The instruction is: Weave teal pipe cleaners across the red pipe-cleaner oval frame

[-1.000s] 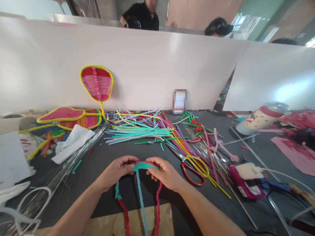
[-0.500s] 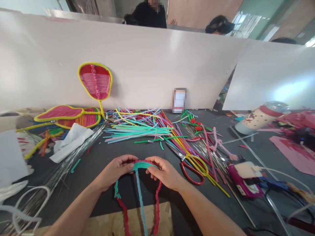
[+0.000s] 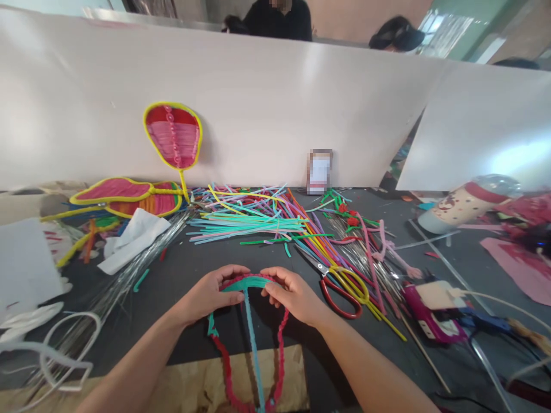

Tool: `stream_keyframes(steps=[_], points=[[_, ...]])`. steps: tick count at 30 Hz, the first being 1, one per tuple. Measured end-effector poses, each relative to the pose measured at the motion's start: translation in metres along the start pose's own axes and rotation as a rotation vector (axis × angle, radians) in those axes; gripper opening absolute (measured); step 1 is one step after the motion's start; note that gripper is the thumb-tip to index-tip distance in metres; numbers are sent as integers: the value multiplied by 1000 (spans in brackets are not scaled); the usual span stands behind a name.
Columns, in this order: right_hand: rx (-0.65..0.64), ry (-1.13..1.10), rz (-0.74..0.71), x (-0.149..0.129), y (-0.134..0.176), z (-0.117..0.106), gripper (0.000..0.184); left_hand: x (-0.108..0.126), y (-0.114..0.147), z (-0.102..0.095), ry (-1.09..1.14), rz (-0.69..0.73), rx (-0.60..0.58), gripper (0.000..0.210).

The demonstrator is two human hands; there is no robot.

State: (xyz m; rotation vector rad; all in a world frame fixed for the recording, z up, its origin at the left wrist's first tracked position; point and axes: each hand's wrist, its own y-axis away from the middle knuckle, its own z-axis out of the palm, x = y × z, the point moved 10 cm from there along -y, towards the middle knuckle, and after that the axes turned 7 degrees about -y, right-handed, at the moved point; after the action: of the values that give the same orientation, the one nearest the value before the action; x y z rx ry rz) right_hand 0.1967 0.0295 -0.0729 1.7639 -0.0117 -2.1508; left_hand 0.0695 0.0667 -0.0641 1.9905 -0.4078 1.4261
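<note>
My hands hold a pipe-cleaner frame (image 3: 253, 344) over the dark table. Red twisted strands form its rounded loop, a light blue strand runs down the middle, and a teal band (image 3: 247, 283) fills the top arc. My left hand (image 3: 206, 295) grips the arc's left part, thumb in front and fingers behind. On the right part, my right hand (image 3: 293, 293) pinches the band between thumb and fingers. Teal wraps a bit of the loop's left side below my left hand. The loop's bottom reaches the lower picture edge.
Loose teal pipe cleaners (image 3: 249, 226) lie behind my hands. Scissors (image 3: 344, 289) rest to the right, near a purple power strip (image 3: 434, 321) and a cup (image 3: 469, 203). A finished-looking pink fan (image 3: 174, 137) leans on the white board (image 3: 258, 103). Wire bundles lie left.
The view has tilted slightly down and turned left, so the loop's bottom now shows. My thumbs have shifted a little on the teal band, and more of its left part is visible.
</note>
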Motion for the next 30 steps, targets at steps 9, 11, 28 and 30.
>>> stream_keyframes(steps=[9,11,28,30], points=[[17,29,-7,-2,2,-1,42,8,1,5,-181,63,3,38],[6,66,-5,-2,2,1,40,8,2,8,-183,62,-16,36],[-34,206,17,7,5,10,41,-9,4,23,123,-87,-119,53],[-35,218,16,6,5,10,41,-9,4,23,125,-87,-118,53]])
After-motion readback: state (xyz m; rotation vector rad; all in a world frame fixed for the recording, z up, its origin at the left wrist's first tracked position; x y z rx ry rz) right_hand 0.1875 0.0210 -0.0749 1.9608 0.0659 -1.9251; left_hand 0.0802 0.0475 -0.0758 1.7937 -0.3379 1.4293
